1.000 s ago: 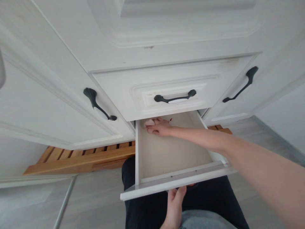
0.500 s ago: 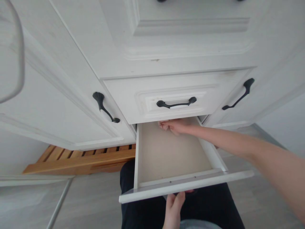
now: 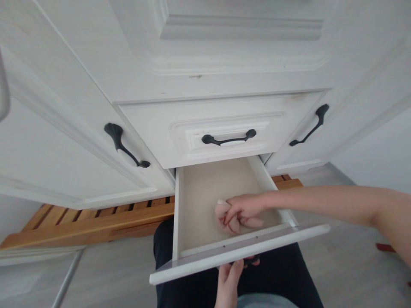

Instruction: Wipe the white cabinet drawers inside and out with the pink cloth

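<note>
A white drawer (image 3: 177,205) is pulled out over my lap, its beige bottom bare apart from my hand and what it holds. Inside it, near the front, my right hand (image 3: 242,209) is closed on a crumpled pale pink cloth (image 3: 222,212), pressing it against the drawer bottom. Below the drawer's front panel (image 3: 239,255), my left hand (image 3: 228,278) is wrapped around the dark drawer handle (image 3: 252,261); the panel partly hides its fingers.
Above the pulled-out drawer is a closed drawer with a black handle (image 3: 228,140). Cabinet doors with black handles flank it, left (image 3: 125,145) and right (image 3: 310,125). A slatted wooden bench (image 3: 96,224) runs under the cabinet. Grey flooring (image 3: 125,269) lies below.
My right hand has moved the cloth from the back of the drawer toward its front. My left hand stays at the handle. The view has shifted slightly to the right.
</note>
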The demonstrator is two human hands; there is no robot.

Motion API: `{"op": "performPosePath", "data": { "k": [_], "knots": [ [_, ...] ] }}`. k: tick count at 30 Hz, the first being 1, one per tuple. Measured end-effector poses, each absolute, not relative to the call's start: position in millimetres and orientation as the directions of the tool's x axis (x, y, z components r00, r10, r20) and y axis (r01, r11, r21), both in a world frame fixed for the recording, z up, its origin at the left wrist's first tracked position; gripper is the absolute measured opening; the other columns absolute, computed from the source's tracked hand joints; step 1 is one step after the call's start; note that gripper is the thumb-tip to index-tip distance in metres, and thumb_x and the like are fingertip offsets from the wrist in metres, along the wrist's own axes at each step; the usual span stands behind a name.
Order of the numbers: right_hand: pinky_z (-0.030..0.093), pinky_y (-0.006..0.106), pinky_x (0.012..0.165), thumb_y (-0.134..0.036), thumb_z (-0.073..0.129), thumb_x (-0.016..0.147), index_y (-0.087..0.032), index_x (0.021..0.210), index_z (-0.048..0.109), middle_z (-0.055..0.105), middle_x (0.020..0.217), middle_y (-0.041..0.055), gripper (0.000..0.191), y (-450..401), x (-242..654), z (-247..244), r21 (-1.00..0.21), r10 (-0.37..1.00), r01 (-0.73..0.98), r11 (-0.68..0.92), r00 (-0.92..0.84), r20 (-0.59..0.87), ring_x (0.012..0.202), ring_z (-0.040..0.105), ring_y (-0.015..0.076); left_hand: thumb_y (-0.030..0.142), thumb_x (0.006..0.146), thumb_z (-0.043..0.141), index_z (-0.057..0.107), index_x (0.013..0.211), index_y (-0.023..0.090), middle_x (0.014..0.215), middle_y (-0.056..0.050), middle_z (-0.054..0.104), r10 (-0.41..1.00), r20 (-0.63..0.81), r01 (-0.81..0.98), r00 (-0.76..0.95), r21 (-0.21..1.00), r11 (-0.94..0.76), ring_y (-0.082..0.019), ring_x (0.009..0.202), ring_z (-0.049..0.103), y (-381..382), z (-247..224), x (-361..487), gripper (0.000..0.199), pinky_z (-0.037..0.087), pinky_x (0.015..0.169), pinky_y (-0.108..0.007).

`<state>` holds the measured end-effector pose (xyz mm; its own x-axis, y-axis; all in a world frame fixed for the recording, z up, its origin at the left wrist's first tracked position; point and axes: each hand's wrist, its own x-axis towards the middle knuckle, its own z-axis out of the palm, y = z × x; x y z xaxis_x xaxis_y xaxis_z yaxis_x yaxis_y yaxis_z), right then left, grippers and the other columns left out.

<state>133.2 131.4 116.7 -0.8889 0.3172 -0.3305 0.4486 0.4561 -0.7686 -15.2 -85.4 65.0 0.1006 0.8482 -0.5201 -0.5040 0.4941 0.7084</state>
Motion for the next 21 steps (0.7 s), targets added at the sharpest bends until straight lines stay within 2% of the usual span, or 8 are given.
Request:
{"op": "performPosePath", "data": {
  "k": [3,4,6,9,12,15,18,21],
  "knots": [
    [0.046,0.027,0.087,-0.025,0.067,0.085,-0.023,0.103,0.079,0.074,0.11,0.0031,0.021,189,147,132,-0.654,0.679,0.652,0.385,-0.68,-0.278,0.1,0.064,0.0203,0.068,0.077,0.079,0.086,0.093,0.016,0.095,-0.014,0.086,0.839,-0.529,-0.482,0.128,0.706,0.519,-0.036,0.1,0.078,-86,64,-17,0.055,0.055,0.096,-0.043],
    [0.046,0.027,0.087,-0.031,0.064,0.09,-0.023,0.102,0.077,0.074,0.105,0.0032,0.02,207,150,135,-0.615,0.779,0.71,0.343,-0.581,-0.236,0.099,0.064,0.0207,0.068,0.076,0.08,0.086,0.093,0.016,0.097,-0.014,0.086,0.835,-0.535,-0.485,0.127,0.701,0.523,-0.036,0.1,0.079,-85,64,-18,0.055,0.055,0.095,-0.043],
    [0.045,0.028,0.092,-0.036,0.052,0.098,-0.022,0.106,0.074,0.074,0.101,0.004,0.027,234,153,137,-0.558,0.863,0.77,0.309,-0.473,-0.175,0.099,0.064,0.021,0.068,0.075,0.081,0.085,0.093,0.015,0.1,-0.014,0.086,0.828,-0.548,-0.496,0.118,0.69,0.527,-0.036,0.1,0.079,-84,64,-17,0.055,0.056,0.094,-0.042],
    [0.043,0.033,0.102,-0.034,0.041,0.104,-0.021,0.117,0.072,0.073,0.118,0.0099,0.036,247,155,127,-0.476,0.897,0.826,0.304,-0.416,-0.149,0.11,0.062,0.0244,0.068,0.075,0.081,0.085,0.093,0.015,0.102,-0.015,0.086,0.817,-0.569,-0.508,0.1,0.676,0.533,-0.036,0.098,0.079,-83,66,-17,0.056,0.055,0.094,-0.043],
    [0.041,0.041,0.105,-0.029,0.05,0.099,-0.025,0.136,0.067,0.059,0.145,0.0144,0.041,236,163,116,-0.32,0.897,0.897,0.306,-0.384,-0.219,0.127,0.054,0.0327,0.07,0.077,0.078,0.084,0.094,0.014,0.099,-0.016,0.086,0.813,-0.571,-0.494,0.113,0.677,0.545,-0.036,0.098,0.079,-82,69,-18,0.058,0.054,0.098,-0.046],
    [0.043,0.043,0.102,-0.028,0.06,0.092,-0.035,0.141,0.066,0.06,0.139,0.0124,0.05,209,177,116,-0.184,0.831,0.899,0.397,-0.437,-0.344,0.119,0.057,0.033,0.071,0.075,0.079,0.085,0.094,0.014,0.098,-0.016,0.085,0.814,-0.565,-0.469,0.135,0.687,0.555,-0.037,0.098,0.079,-83,72,-20,0.06,0.054,0.1,-0.048],
    [0.044,0.045,0.103,-0.041,0.061,0.094,-0.035,0.139,0.069,0.064,0.128,0.0126,0.046,168,187,122,-0.251,0.738,0.872,0.42,-0.489,-0.465,0.114,0.06,0.0321,0.068,0.075,0.081,0.085,0.094,0.014,0.098,-0.016,0.085,0.814,-0.565,-0.479,0.135,0.682,0.553,-0.036,0.101,0.078,-85,72,-21,0.057,0.054,0.102,-0.047],
    [0.048,0.043,0.099,-0.052,0.05,0.1,-0.033,0.135,0.072,0.068,0.117,0.0134,0.046,124,191,124,-0.374,0.664,0.879,0.295,-0.47,-0.581,0.112,0.063,0.0307,0.064,0.077,0.081,0.084,0.093,0.015,0.1,-0.014,0.085,0.816,-0.566,-0.491,0.121,0.68,0.544,-0.035,0.1,0.079,-87,69,-19,0.052,0.053,0.103,-0.047]
  ]
}}
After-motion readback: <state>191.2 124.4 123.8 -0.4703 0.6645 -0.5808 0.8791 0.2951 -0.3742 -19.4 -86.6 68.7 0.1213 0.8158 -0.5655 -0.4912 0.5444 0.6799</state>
